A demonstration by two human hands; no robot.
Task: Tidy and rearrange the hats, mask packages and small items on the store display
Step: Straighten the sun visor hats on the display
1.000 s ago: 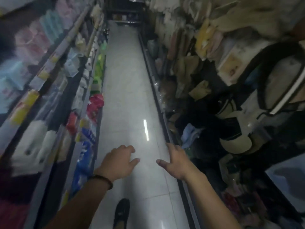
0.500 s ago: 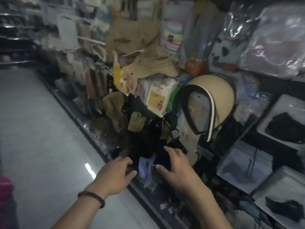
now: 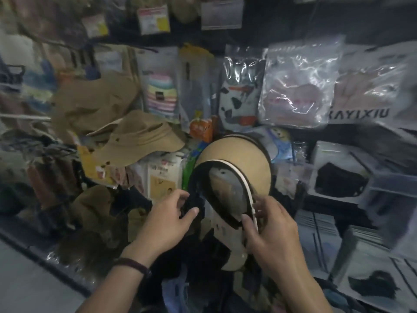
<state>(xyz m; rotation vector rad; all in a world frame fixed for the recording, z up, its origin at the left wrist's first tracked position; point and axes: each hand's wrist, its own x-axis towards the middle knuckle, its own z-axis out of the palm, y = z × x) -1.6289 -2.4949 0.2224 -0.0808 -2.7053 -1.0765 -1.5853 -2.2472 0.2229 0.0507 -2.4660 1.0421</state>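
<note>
A beige sun visor (image 3: 237, 159) with a black-and-white rim stands in the middle of the crowded display. My right hand (image 3: 268, 227) pinches the white-edged rim at its lower right. At the visor's lower left edge my left hand (image 3: 168, 220) has its fingers spread, thumb and fingers around a dark fabric piece (image 3: 195, 203); whether it grips it is unclear. A khaki bucket hat (image 3: 140, 136) lies to the upper left, above another khaki hat (image 3: 94, 204). Mask packages (image 3: 295, 86) in clear plastic hang at the upper right, and black-mask packs (image 3: 338, 179) sit to the right.
Small packaged items (image 3: 161, 93) hang on hooks behind the hats. A yellow-labelled box (image 3: 162, 177) stands left of the visor. Grey flat packs (image 3: 316, 233) are stacked at the lower right. The pale aisle floor (image 3: 24, 279) shows at the lower left, beside the shelf's front edge.
The view has turned from the aisle to face the display. Both hands have risen from low over dark items to the visor, the right now pinching its rim.
</note>
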